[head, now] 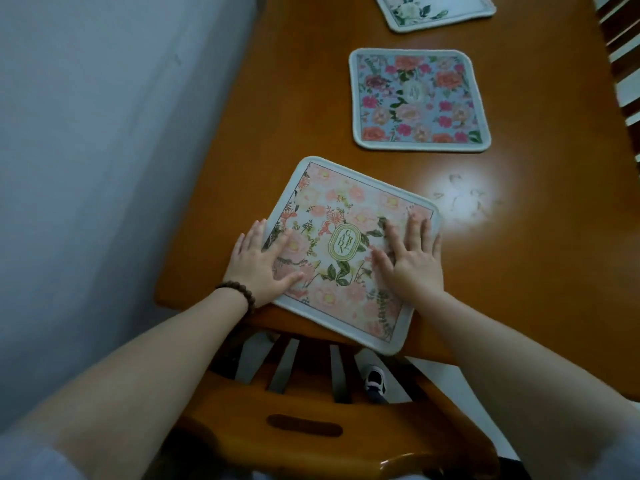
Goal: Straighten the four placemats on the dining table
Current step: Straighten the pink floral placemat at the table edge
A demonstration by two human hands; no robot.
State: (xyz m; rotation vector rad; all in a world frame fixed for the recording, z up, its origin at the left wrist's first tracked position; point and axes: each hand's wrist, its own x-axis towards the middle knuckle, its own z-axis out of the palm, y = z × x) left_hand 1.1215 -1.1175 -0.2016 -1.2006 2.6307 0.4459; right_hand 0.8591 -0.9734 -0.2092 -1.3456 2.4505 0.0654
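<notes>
Both grips, left hand [258, 263] and right hand [414, 259], are pressing flat and released on the crooked near placemat [349, 252], the middle placemat [417, 98] lying straighter, others remaining.

1. Table [311, 109]: glossy orange-brown wood, running from 6 o'clock toward 12 o'clock.
2. Wall [104, 133]: plain, pale grey-blue, along the 9 o'clock side, just beside the table edge.
3. Chair [329, 427]: matching wood, slatted back, at 6 o'clock.
4. Second chair [620, 46]: slats visible at 2 o'clock.
5. Light glare [457, 199]: bright patch on the tabletop, toward 3 o'clock.
6. Floor [429, 372]: pale, visible beneath the near chair.
</notes>
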